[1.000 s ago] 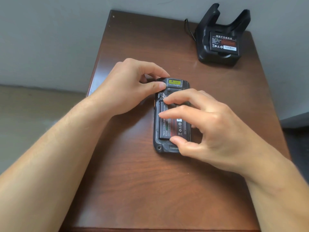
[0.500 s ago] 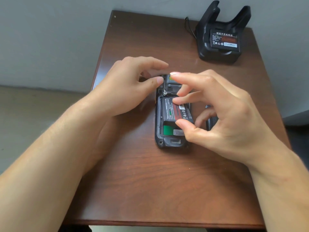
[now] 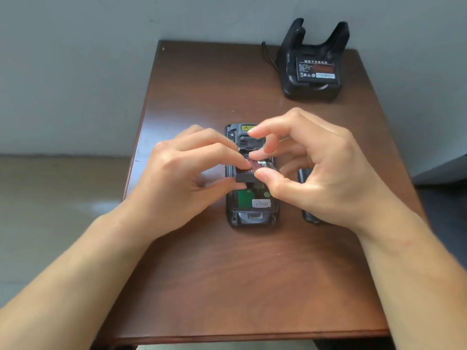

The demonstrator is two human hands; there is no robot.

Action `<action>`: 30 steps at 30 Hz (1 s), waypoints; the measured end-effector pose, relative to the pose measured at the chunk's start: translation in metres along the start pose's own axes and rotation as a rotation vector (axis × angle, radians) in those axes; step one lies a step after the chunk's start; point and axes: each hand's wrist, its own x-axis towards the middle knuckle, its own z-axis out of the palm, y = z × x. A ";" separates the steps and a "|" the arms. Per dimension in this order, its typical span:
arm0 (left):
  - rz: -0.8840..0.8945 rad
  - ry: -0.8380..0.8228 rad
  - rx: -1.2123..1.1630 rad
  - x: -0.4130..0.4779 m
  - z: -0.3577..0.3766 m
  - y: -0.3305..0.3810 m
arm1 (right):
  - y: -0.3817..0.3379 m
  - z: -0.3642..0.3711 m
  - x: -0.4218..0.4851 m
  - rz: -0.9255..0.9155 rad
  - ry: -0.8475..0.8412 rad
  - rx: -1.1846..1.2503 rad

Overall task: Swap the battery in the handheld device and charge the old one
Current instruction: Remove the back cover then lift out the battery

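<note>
Old battery (image 3: 255, 170) half-lifted above open handheld device (image 3: 252, 210) on counter (image 3: 227, 286), pinched by fingers of both left hand (image 3: 182, 183) and right hand (image 3: 326, 178). Could slip mid-handover and drop back, knocking bay contacts.

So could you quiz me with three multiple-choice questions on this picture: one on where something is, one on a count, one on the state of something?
1. Where does the charging cradle stand on the table?
A. near left corner
B. far right corner
C. the middle

2. How many batteries are in view?
A. one
B. two
C. four

3. What state is the battery at the handheld device in?
A. lying flat in its bay
B. lifted at its near end, pinched by both hands
C. lying on the floor

Answers:
1 B, it stands by the wall, far right.
2 B, one is in the cradle, one at the device.
3 B, the left hand and right hand grip it, and the green bay floor shows beneath.
</note>
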 end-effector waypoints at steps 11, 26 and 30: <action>0.048 0.119 -0.065 0.005 -0.007 0.010 | 0.000 -0.027 -0.004 0.042 -0.102 0.085; -0.009 0.144 -0.290 0.020 0.009 0.026 | -0.003 -0.064 -0.018 0.244 -0.224 0.099; -0.058 0.159 -0.204 0.016 0.015 0.020 | 0.030 -0.075 -0.019 0.264 -0.012 -0.124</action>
